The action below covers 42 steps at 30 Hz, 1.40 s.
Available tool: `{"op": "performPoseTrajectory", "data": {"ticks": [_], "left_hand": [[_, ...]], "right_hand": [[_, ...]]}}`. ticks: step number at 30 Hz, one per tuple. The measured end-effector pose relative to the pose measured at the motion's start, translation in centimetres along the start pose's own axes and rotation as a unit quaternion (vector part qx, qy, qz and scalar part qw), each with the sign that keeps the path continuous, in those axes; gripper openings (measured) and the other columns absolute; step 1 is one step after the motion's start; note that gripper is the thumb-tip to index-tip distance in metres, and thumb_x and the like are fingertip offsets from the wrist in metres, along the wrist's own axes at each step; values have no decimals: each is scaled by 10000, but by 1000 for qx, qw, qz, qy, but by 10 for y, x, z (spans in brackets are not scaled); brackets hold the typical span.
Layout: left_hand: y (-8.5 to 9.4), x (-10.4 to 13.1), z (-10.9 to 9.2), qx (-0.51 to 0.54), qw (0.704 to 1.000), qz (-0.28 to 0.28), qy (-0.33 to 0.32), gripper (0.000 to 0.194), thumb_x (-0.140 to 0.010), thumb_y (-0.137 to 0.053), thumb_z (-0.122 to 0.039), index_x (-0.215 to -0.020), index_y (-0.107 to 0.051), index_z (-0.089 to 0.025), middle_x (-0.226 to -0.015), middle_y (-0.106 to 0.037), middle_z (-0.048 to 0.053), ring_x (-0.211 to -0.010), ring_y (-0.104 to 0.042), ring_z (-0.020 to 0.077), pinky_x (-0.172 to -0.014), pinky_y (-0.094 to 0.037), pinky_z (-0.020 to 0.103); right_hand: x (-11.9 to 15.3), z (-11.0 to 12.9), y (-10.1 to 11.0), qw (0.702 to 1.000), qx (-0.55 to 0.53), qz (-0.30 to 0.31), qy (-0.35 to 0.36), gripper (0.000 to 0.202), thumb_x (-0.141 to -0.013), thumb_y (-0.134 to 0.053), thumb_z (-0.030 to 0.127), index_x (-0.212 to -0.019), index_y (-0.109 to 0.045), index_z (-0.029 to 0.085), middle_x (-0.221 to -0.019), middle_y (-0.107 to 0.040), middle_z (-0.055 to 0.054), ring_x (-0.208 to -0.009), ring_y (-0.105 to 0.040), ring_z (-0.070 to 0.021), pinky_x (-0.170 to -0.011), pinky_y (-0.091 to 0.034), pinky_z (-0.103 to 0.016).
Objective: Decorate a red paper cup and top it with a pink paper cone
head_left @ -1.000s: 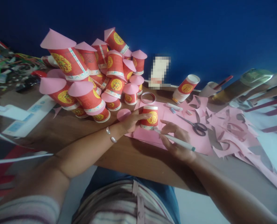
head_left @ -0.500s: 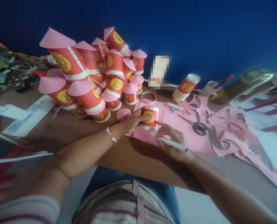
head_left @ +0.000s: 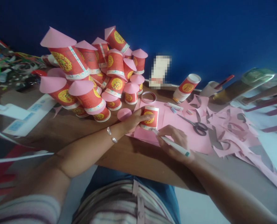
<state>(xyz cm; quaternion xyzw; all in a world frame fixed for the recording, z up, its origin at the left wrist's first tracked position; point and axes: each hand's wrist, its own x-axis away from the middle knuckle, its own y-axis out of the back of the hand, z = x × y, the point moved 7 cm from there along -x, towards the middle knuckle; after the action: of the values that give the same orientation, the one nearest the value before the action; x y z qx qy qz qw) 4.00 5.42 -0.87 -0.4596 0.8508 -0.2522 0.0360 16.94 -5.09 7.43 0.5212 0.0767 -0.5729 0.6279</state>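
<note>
My left hand [head_left: 135, 119] is wrapped round a red paper cup [head_left: 153, 117] with a yellow emblem and a white strip, its thumb across the front. In my right hand [head_left: 174, 140] is a white pen [head_left: 173, 145] with a green end; its tip is close to the cup's lower edge. Whether the tip touches the cup I cannot tell. Pink paper [head_left: 166, 121] lies beneath and beside the cup. A small pink cone [head_left: 124, 114] sits just left of the cup.
Red cups with pink cone tops [head_left: 83, 96] are piled at the left. Scissors [head_left: 198, 127], pink scraps [head_left: 234, 124], a tape roll [head_left: 148, 97], another red cup [head_left: 188, 87] and a power strip [head_left: 30, 115] lie around. Bottles stand at the right.
My right hand has turned, and its index finger has moved off the cup's side onto the pen. The pen tip has come up nearer the cup's lower edge. My left hand keeps its hold.
</note>
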Motion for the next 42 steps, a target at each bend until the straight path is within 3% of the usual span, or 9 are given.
{"op": "performPoseTrajectory", "data": {"ticks": [26, 42], "left_hand": [[2, 0, 2, 1, 1000, -16, 5, 702, -635, -974, -422, -1200, -638, -176, -1002, -689, 38, -834, -652, 152, -701, -535, 264], [4, -1, 2, -3, 1000, -12, 1, 702, -646, -977, -400, -1215, -636, -171, -1018, -692, 43, -851, -654, 149, -734, -534, 277]], "right_hand": [[2, -3, -2, 1000, 10, 4, 0, 131, -961, -668, 109, -980, -631, 234, -786, -720, -2, -650, -698, -145, -613, -562, -254], [6, -10, -6, 999, 4, 41, -28, 88, -987, -647, 161, -978, -626, 245, -806, -731, -4, -654, -695, -150, -616, -555, -270]]}}
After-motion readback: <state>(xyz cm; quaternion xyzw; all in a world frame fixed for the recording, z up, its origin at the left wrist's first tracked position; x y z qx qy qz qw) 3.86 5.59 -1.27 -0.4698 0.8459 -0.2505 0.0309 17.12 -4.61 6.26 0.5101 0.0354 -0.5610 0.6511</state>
